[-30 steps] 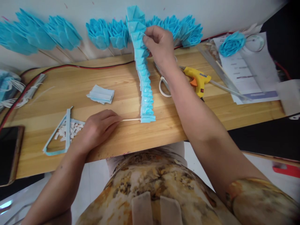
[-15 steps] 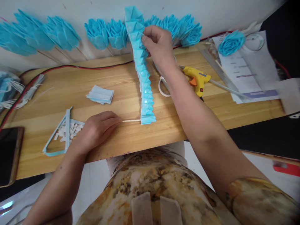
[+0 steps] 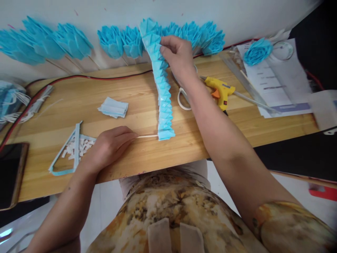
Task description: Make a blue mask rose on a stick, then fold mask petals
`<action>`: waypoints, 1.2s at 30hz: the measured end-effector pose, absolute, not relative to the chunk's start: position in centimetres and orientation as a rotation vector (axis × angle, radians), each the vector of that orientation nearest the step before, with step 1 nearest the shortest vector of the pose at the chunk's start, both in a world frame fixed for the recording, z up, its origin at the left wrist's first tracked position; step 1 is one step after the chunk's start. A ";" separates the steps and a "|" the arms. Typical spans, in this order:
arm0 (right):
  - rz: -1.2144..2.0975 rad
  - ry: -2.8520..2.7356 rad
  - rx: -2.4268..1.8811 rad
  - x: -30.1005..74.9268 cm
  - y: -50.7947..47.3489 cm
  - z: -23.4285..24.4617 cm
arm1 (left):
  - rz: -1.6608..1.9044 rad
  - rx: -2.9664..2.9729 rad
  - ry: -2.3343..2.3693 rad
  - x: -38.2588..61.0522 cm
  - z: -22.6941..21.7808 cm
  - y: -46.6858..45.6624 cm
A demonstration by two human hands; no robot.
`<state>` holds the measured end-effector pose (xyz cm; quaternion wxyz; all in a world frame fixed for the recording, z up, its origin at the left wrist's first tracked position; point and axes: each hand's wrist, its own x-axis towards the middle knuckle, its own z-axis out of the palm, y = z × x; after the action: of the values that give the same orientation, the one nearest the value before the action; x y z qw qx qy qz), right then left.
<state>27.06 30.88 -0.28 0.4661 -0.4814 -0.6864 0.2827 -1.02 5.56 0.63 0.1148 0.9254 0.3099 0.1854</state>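
Right hand [image 3: 179, 58] holding a pleated blue strip [image 3: 164, 96], left hand [image 3: 112, 144] pinching a thin stick [image 3: 147, 136]

The right hand is closing thumb and fingers on the right edge of the pleated blue strip, some way below its top end. The left hand is resting low over the wooden table [image 3: 189, 142], its fingertips drawn together on the thin stick, which is pointing right and meeting the strip's bottom end. That end is sitting near the table's front edge — the top is overlapping a row of blue flowers [image 3: 110, 41] along the wall.

To the right of the strip, a yellow glue gun [image 3: 221, 88] is lying beyond the right forearm, with a white ring-shaped handle [image 3: 180, 101] showing closer in. Left of the strip, a small stack of pale blue pieces [image 3: 113, 107] is lying behind the left hand. White scraps [image 3: 82, 146] are lying in a heap just left of the left wrist — a folded pale strip [image 3: 63, 172] is bending around them.
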 end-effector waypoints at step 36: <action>-0.057 -2.337 -1.224 28.8 2.5 0.3 | 0.483 2.619 1.049 -0.2 1.7 5.1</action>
<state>28.76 2.51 0.31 0.2489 -0.4494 -0.8577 -0.0211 -0.17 5.07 1.73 0.1390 0.9061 0.3630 0.1669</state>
